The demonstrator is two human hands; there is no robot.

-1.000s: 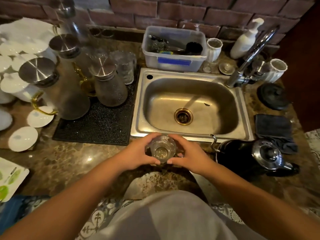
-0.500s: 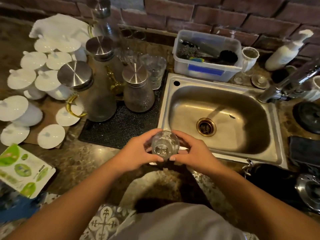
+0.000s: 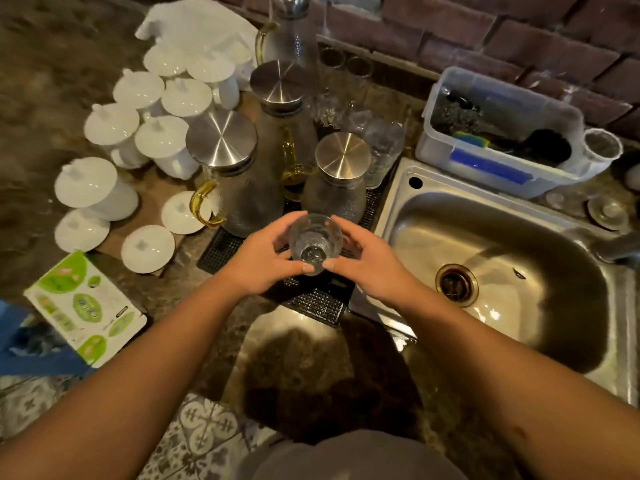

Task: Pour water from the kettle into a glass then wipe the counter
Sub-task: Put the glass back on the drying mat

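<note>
A dark mottled stone surface [image 3: 194, 303] fills the view below a brick wall, with a steel sink [image 3: 491, 258] set into it on the right. A black ribbed mat [image 3: 311, 303] lies just left of the sink and carries several glass carafes with round steel lids [image 3: 221, 142]. Further left stand white lidded cups [image 3: 114, 129], and a green-and-white box [image 3: 83, 306] lies near the surface's front edge. A clear plastic tub [image 3: 491, 164] sits behind the sink. Above the mat's front part, the left hand [image 3: 263, 258] and the right hand [image 3: 367, 261] clasp a clear glass [image 3: 315, 240] between them, one on each side, its mouth tipped away from the camera. The kettle is out of sight.
</note>
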